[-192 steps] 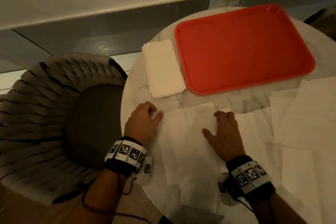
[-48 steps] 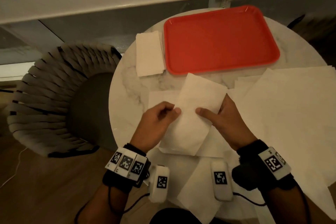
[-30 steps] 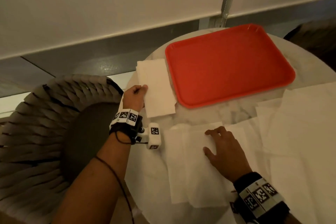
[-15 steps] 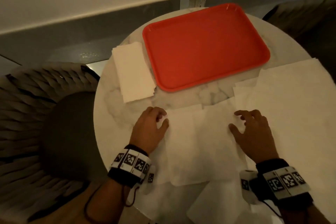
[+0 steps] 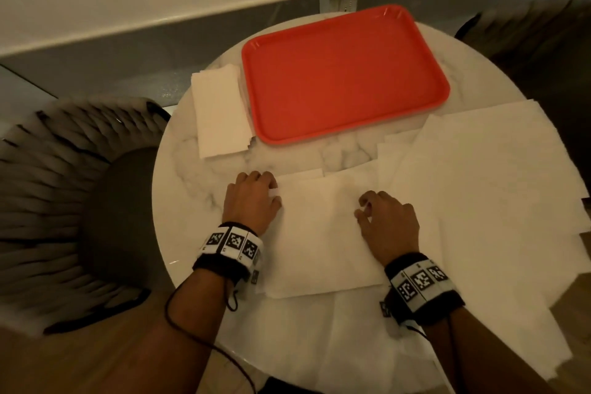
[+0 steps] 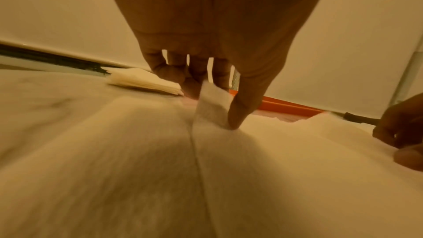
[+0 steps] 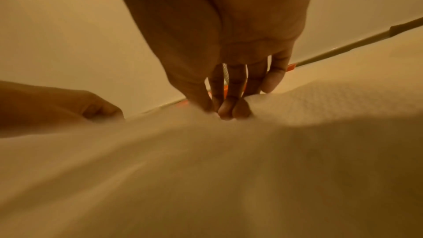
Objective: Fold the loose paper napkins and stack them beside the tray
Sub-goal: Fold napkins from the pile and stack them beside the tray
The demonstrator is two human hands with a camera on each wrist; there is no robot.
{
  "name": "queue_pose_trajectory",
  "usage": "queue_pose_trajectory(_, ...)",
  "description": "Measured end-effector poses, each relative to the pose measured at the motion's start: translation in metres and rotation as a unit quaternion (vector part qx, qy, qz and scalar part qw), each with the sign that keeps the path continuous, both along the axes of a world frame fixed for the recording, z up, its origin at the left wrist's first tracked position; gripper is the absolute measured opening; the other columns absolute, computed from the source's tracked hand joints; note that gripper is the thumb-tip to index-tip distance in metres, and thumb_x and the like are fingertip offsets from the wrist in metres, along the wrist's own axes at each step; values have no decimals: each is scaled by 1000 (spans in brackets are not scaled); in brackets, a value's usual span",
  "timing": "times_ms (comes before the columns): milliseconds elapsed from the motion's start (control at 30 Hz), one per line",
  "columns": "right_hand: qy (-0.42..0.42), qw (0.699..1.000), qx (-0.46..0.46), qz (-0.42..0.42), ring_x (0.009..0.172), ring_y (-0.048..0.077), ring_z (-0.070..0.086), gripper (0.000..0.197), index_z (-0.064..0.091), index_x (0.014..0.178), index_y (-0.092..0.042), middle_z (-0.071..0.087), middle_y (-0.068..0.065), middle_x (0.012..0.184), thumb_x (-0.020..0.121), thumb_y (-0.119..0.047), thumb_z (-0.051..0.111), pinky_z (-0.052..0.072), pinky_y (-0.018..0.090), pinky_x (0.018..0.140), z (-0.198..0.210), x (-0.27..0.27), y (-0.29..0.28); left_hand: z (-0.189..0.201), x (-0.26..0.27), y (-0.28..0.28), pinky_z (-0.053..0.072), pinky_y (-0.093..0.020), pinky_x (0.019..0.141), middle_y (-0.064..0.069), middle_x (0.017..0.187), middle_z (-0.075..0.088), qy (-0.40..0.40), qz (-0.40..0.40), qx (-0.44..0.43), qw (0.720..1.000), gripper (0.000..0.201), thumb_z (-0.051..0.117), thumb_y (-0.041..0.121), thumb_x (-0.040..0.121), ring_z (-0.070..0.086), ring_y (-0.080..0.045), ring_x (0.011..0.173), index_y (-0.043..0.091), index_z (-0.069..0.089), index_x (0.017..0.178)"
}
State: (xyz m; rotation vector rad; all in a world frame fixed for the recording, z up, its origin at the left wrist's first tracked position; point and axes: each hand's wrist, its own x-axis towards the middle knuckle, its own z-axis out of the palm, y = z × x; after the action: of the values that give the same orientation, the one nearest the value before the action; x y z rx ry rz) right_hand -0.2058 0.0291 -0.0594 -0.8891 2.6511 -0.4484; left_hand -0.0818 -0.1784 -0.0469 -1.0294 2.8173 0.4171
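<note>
A white paper napkin [image 5: 319, 233] lies flat at the near middle of the round marble table [image 5: 192, 176]. My left hand [image 5: 256, 195] pinches its far left corner [image 6: 210, 104] between thumb and fingers, the corner lifted a little. At the napkin's far right corner, my right hand [image 5: 380, 217] has its fingertips [image 7: 228, 109] curled and pinching the paper. A stack of folded napkins [image 5: 220, 115] lies just left of the red tray [image 5: 345, 70].
More loose napkins [image 5: 479, 176] are spread over the right side and near edge of the table. A woven grey chair [image 5: 64, 201] stands to the left, another dark chair [image 5: 543, 51] at the far right. A wall runs behind the table.
My left hand came back from the folded stack to the loose napkin. Both hands have moved to the napkin's far corners and taken hold of them.
</note>
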Motion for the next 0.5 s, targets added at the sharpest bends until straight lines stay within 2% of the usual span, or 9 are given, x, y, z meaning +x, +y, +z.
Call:
queue_pose_trajectory(100, -11, 1000, -22, 4, 79, 26, 63, 13, 65, 99, -15, 67, 3, 91, 92, -23, 57, 38, 35, 75, 2, -3, 1, 11, -2, 5, 44, -37, 82, -4, 98, 65, 17, 34, 30, 999, 17, 66, 31, 86, 56, -27, 97, 17, 64, 96)
queue_pose_trajectory(200, -70, 989, -128, -16, 73, 21, 61, 7, 64, 94, -13, 65, 2, 87, 88, -17, 64, 46, 34, 74, 7, -3, 3, 26, -4, 8, 43, -30, 71, 0, 84, 64, 52, 119, 146, 981, 12, 66, 31, 86, 58, -24, 85, 21, 60, 90)
queue_pose_trajectory(267, -151, 968, -198, -44, 73, 11, 58, 5, 61, 90, -14, 64, -3, 85, 87, -13, 66, 44, 17, 70, 14, -2, 4, 38, -7, 13, 42, -30, 68, 1, 78, 62, 68, 139, 196, 968, 12, 67, 29, 84, 58, -27, 86, 23, 59, 91)
queue_pose_trajectory(300, -199, 953, -221, -57, 76, 7, 58, 7, 60, 88, -15, 63, -6, 86, 87, -12, 65, 41, 8, 67, 19, -2, 4, 44, -11, 17, 45, -30, 66, 0, 79, 63, 83, 142, 218, 962, 13, 68, 27, 83, 60, -27, 83, 22, 59, 91)
queue_pose_trajectory(367, -295, 919, -252, -70, 82, 6, 61, 6, 58, 88, -13, 66, -9, 96, 88, -10, 63, 40, 1, 66, 27, -2, 2, 59, -18, 24, 53, -27, 56, -3, 86, 67, 129, 156, 268, 942, 14, 69, 20, 83, 65, -22, 72, 18, 58, 90)
queue_pose_trajectory(433, -360, 886, -283, -63, 69, 10, 59, 3, 57, 92, -9, 70, -10, 96, 89, -7, 59, 42, 10, 61, 35, -1, 0, 72, -26, 33, 54, -23, 50, -7, 93, 69, 170, 170, 305, 922, 14, 68, 14, 83, 68, -22, 72, 15, 57, 92)
queue_pose_trajectory(500, -396, 860, -318, -49, 64, 18, 53, 4, 53, 94, -2, 72, -12, 93, 90, -3, 55, 40, 22, 58, 44, 0, -2, 81, -33, 42, 60, -32, 57, -9, 94, 70, 198, 173, 329, 907, 17, 67, 13, 84, 71, -27, 75, 13, 56, 96)
